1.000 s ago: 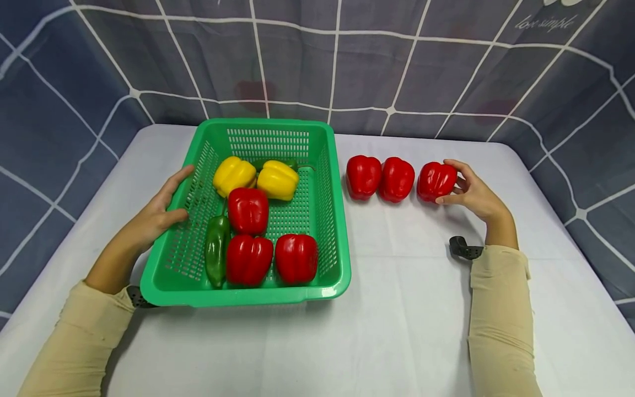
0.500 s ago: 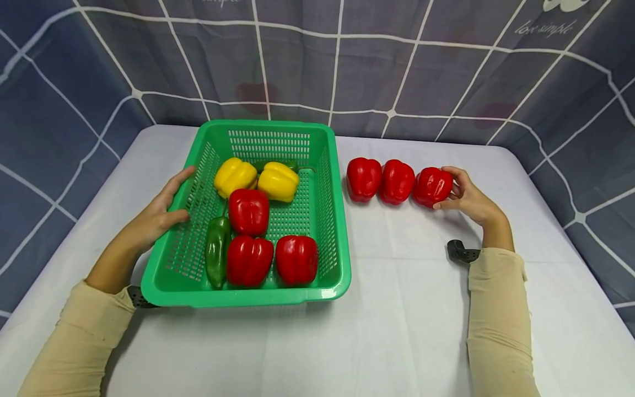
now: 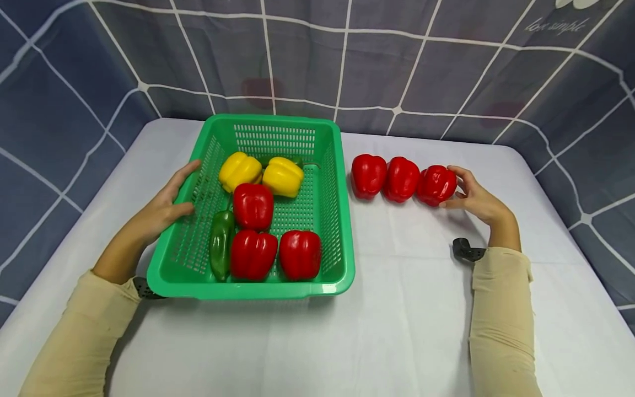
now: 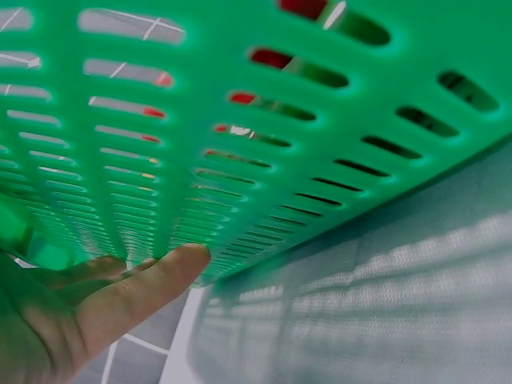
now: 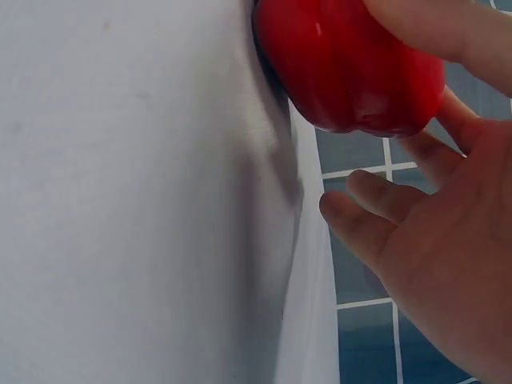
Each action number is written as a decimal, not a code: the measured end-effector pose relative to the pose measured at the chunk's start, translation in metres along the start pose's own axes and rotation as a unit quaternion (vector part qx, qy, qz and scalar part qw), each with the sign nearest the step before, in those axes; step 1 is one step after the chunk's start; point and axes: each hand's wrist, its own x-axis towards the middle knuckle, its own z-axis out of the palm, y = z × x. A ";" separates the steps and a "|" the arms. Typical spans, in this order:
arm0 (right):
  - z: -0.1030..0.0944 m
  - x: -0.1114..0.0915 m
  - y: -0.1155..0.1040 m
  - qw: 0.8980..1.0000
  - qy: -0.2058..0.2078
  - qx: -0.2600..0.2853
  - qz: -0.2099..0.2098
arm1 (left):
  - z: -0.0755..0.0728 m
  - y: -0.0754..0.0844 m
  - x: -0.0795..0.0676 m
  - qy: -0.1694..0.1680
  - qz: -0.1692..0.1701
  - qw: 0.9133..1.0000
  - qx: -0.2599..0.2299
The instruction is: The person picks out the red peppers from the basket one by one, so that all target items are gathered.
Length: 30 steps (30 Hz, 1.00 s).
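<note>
The right hand (image 3: 478, 201) pinches the rightmost red bell pepper (image 3: 436, 186) between thumb and fingertips, while its lower fingers hang free of the skin. That pepper sits on the white-covered counter (image 3: 397, 309) at the end of a row, seemingly touching the middle red bell pepper (image 3: 402, 179), which in turn leans against the leftmost red bell pepper (image 3: 369, 175), just beside the green basket (image 3: 248, 290). The left hand (image 3: 161, 210) holds the basket's left side, thumb laid over the rim; how firmly it grips cannot be told.

Handling the end pepper well calls for light, opposed pressure, thumb on the near side and fingers on the far side, since the glossy skin looks slippery and the lobes could roll. Any sideways push should be small, or it would likely nudge the whole row into the basket wall. Letting go is best done by spreading the fingertips evenly, so the pepper does not turn. Steady, gentle contact from the left hand should be enough for the basket.
</note>
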 end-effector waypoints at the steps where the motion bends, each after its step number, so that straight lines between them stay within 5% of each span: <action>1: -0.001 -0.001 -0.001 1.000 0.001 -0.001 0.002 | 0.000 0.000 0.001 -0.001 0.002 1.000 -0.004; 10: 0.000 -0.002 -0.004 0.999 0.011 -0.014 0.031 | 0.001 0.001 0.003 -0.010 -0.003 1.000 -0.029; 18: -0.002 -0.009 -0.024 0.999 0.037 -0.006 -0.001 | 0.001 0.002 0.003 -0.009 -0.012 1.000 -0.022; 30: 0.018 -0.012 -0.063 0.996 0.035 -0.072 -0.033 | 0.001 0.004 0.001 0.000 -0.016 1.000 -0.020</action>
